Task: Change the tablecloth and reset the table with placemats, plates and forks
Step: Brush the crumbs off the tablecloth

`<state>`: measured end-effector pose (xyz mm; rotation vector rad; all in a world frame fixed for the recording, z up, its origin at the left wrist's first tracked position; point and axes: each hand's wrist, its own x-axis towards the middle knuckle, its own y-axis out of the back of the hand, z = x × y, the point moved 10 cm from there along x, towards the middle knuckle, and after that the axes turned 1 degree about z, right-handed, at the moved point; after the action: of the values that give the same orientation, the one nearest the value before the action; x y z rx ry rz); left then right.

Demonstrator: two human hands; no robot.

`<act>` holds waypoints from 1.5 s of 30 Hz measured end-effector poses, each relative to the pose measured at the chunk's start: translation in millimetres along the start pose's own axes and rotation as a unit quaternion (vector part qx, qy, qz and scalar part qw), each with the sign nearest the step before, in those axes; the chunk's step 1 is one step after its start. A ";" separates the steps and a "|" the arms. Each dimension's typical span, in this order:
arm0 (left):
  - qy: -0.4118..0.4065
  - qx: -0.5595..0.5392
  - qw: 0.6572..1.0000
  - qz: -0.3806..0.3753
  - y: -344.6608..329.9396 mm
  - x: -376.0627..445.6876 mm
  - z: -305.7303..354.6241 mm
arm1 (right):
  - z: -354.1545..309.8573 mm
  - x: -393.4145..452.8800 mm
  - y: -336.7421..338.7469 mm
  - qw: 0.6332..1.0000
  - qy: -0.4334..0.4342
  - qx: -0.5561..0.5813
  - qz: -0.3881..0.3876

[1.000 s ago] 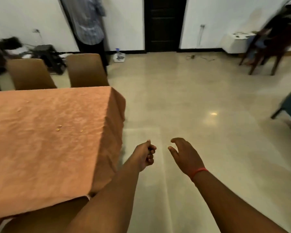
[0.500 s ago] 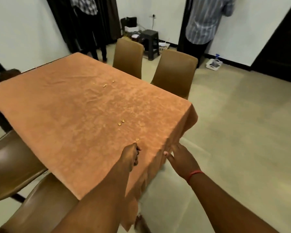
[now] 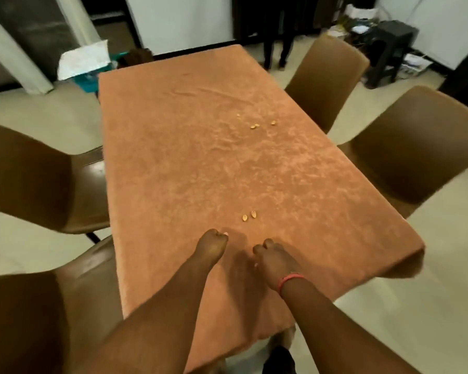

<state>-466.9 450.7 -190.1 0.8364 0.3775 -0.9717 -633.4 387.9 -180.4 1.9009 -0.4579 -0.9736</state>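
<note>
The orange tablecloth (image 3: pixel 200 171) covers the whole long table and hangs down over its edges; this cloth is the landmark for all places below. Both hands are on the near end of the tablecloth, close to the person. The left hand (image 3: pixel 212 245) lies on the cloth with the fingers curled under and the knuckles up. The right hand (image 3: pixel 273 259) is just beside it, a little nearer to the person, also curled, and it has a red band (image 3: pixel 291 279) on the wrist. The fingertips of both hands are bent down into the fabric, so they seem to pinch it, but the view is blurred there and I cannot tell for sure if the cloth is really gripped or only pressed.

Just beyond the hands, on the tablecloth, lie two small yellow crumbs (image 3: pixel 248 215), close together. More crumbs of the same kind (image 3: pixel 254 126) lie further on, past the middle of the cloth and toward its right side.

Four brown chairs stand around the tablecloth. Two are at its left side: one far chair (image 3: pixel 38 179) and one near chair (image 3: pixel 38 319), both with the seats pushed to the cloth edge. Two are at its right side: a far one (image 3: pixel 333 74) and a near one (image 3: pixel 416 147). The near right corner of the cloth (image 3: pixel 405 255) falls in a soft fold. Behind the far end of the tablecloth a white sheet (image 3: pixel 84 59) lies over something.
</note>
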 end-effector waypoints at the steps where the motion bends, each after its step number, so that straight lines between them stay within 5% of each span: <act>1: 0.013 -0.005 1.000 0.013 4.2 4.3 -0.3 | -1.4 12.9 -3.7 1.000 0.019 -0.015 -0.011; 6: 0.102 -0.103 0.988 0.043 -0.2 14.8 -5.2 | -8.4 45.5 -26.1 0.987 0.132 -0.012 -0.096; 13: 0.152 -0.184 0.967 0.084 -18.9 13.7 -4.7 | -30.6 24.8 -5.3 0.923 0.346 -0.093 -0.143; 22: 0.182 -0.276 0.941 0.080 -23.4 20.7 -7.7 | -2.1 29.3 -5.4 0.903 0.372 -0.099 -0.190; 25: 0.179 -0.295 0.935 0.075 -25.9 21.9 -2.8 | -8.8 28.5 4.1 0.882 0.424 -0.150 -0.142; 32: 0.182 -0.349 0.919 0.017 -36.5 30.6 8.5 | -30.7 76.2 73.3 0.961 0.271 0.056 -0.011; 38: 0.195 -0.466 0.862 -0.053 -48.0 25.3 18.6 | -63.8 83.3 98.6 0.953 0.246 0.174 0.036; 41: 0.198 -0.422 0.884 -0.034 -35.2 25.1 8.5 | -23.1 108.8 97.8 0.976 0.138 0.117 0.120; 45: 0.212 -0.412 0.886 -0.011 -15.5 22.1 -25.2 | -7.9 123.6 62.8 0.996 0.070 -0.016 0.045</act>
<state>-466.3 452.8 -227.0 0.2434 1.0923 -0.5407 -546.0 279.9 -178.7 1.8885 -0.4387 -0.7785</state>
